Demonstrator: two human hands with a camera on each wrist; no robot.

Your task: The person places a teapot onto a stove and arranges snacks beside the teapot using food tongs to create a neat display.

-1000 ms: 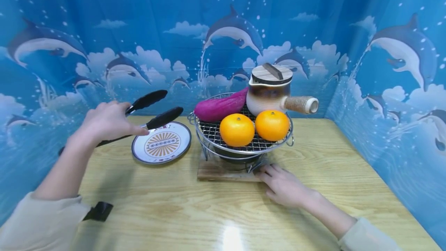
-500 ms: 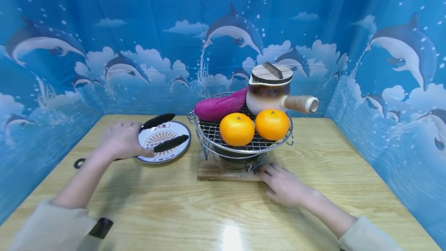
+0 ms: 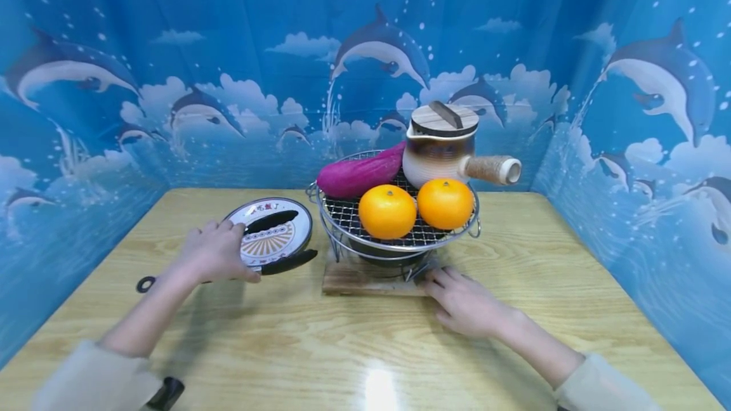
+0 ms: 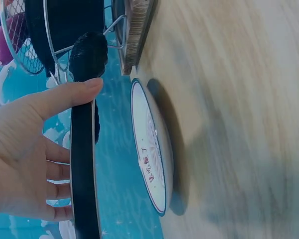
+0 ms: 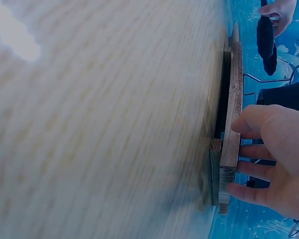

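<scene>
My left hand [image 3: 219, 252] holds black-tipped tongs [image 3: 288, 262], their two arms spread with nothing between the tips. In the head view the tips lie over and just in front of a white plate [image 3: 271, 246]. Seen from the left wrist, the thumb presses one arm of the tongs [image 4: 84, 164] above the plate [image 4: 148, 149]. My right hand [image 3: 468, 303] grips the right end of a wooden board [image 3: 371, 287], thumb on its front edge and fingers at the end. On that board stands a wire grill [image 3: 400, 247].
Two oranges [image 3: 388, 212], a long purple vegetable [image 3: 356, 176] and a side-handled clay teapot [image 3: 436, 160] with a wooden lid sit on the grill. The teapot's handle [image 3: 492, 169] juts out to the right. A dolphin-printed curtain [image 3: 257, 30] encloses the wooden table [image 3: 297, 347].
My left hand has brought the tongs down and to the right, from above the plate's back left to over its front right. The right hand and the things on the grill stay put.
</scene>
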